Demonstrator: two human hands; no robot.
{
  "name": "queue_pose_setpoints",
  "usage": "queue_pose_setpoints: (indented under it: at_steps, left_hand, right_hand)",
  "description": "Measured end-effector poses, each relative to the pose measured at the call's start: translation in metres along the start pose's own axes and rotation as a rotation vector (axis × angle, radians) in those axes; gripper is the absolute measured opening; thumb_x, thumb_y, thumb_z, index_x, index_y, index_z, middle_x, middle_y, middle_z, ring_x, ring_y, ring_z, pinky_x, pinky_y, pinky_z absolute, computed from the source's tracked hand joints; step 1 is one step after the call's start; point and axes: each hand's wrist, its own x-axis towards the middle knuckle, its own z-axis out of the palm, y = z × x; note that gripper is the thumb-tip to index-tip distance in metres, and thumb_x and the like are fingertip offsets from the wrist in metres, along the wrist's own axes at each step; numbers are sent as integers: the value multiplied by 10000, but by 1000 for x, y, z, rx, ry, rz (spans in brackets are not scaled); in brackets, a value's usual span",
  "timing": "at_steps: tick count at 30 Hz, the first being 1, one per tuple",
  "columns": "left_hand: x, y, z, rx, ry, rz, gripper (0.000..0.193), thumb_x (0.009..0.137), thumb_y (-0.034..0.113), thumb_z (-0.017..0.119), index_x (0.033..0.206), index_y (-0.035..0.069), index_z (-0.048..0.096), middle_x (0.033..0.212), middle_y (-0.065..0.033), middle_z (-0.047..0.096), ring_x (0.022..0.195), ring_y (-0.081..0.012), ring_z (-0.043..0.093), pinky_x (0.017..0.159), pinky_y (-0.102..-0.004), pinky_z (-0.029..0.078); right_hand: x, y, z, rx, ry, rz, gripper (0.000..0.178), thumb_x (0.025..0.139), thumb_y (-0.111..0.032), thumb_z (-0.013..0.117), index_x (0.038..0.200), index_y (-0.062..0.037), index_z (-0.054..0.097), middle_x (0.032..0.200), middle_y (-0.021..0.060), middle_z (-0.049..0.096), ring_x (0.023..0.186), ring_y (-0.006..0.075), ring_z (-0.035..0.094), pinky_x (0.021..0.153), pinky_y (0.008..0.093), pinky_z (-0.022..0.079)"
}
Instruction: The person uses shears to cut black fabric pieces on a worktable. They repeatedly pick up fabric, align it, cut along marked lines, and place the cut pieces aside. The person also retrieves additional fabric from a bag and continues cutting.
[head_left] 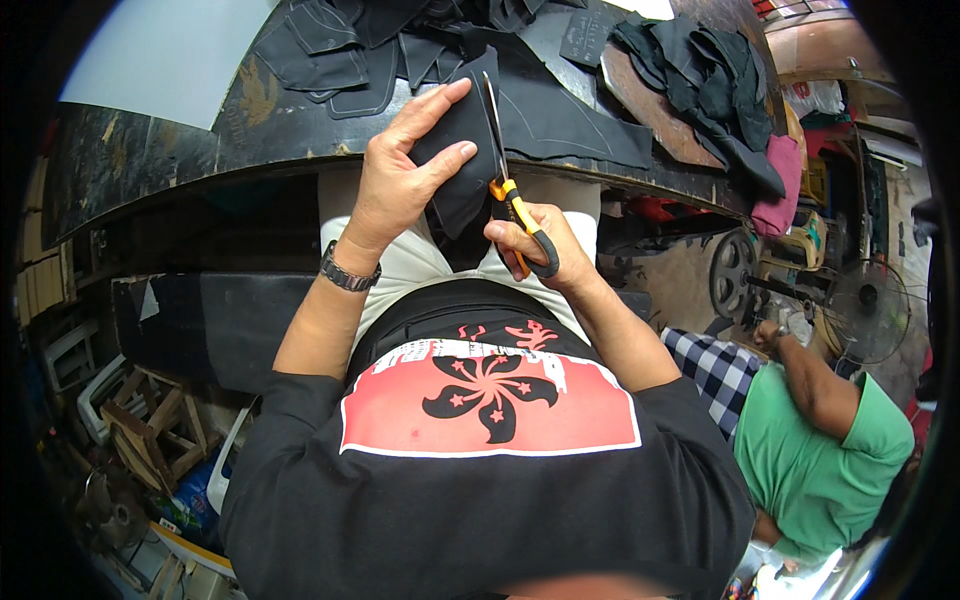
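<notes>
A dark fabric piece [462, 130] hangs over the near edge of the table, and my left hand [396, 190] grips it from the left side, thumb and forefinger showing on top. My right hand [560, 240] is closed round the yellow-and-black handles of a pair of scissors [518, 205]. The blades point away from me, along the right edge of the held fabric, and look nearly closed. Beyond the blades, a larger dark fabric sheet [570, 128] with a pale chalk line lies on the table.
The worn black table [180, 155] curves across in front of me. Chalk-marked dark pieces [310, 65] are piled at its back; a heap of dark cloth [700, 80] lies right, near a pink cloth [776, 185]. A person in green [810, 450] sits at right, near a fan [868, 300].
</notes>
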Motion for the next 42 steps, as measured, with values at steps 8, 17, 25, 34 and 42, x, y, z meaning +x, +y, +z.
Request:
queue_pose_setpoints:
  at_steps: [8, 17, 25, 34, 42]
  left_hand:
    - [0, -2, 0, -42, -69, -62, 574, 825, 44, 733, 1373, 47, 560, 1389, -114, 561, 1296, -204, 504, 1104, -313, 354]
    - [-6, 4, 6, -54, -116, -71, 607, 789, 27, 736, 1369, 43, 558, 1394, -151, 553, 1306, -252, 508, 1091, -324, 377]
    - [-11, -8, 9, -61, -128, -87, 605, 787, 33, 734, 1366, 42, 560, 1396, -151, 553, 1314, -243, 498, 1103, -324, 358]
    - [-8, -4, -12, -124, -188, -186, 616, 796, 36, 748, 1377, 13, 543, 1419, -111, 537, 1344, -197, 452, 1131, -314, 307]
    - [91, 18, -116, 243, 340, 55, 677, 855, 50, 732, 1459, 56, 425, 1325, -101, 578, 1119, -196, 610, 955, -328, 533]
  right_hand:
    - [-7, -2, -2, -85, 41, 35, 366, 835, -348, 793, 746, -45, 607, 539, -3, 525, 414, 75, 491, 397, 228, 376]
    - [1, -3, -7, -57, 33, -17, 390, 867, -387, 749, 748, -65, 565, 585, 8, 519, 461, 90, 509, 429, 247, 405]
    - [-8, 8, -7, -70, 47, 18, 374, 910, -300, 696, 660, -69, 543, 504, 5, 506, 373, 84, 462, 360, 230, 315]
    - [0, 22, 1, 22, 90, 41, 341, 887, -279, 733, 699, -53, 561, 529, 28, 533, 383, 91, 493, 361, 231, 349]
    - [-5, 17, -12, 64, 46, -64, 268, 878, -249, 733, 833, -25, 592, 600, 44, 574, 442, 108, 535, 419, 232, 406]
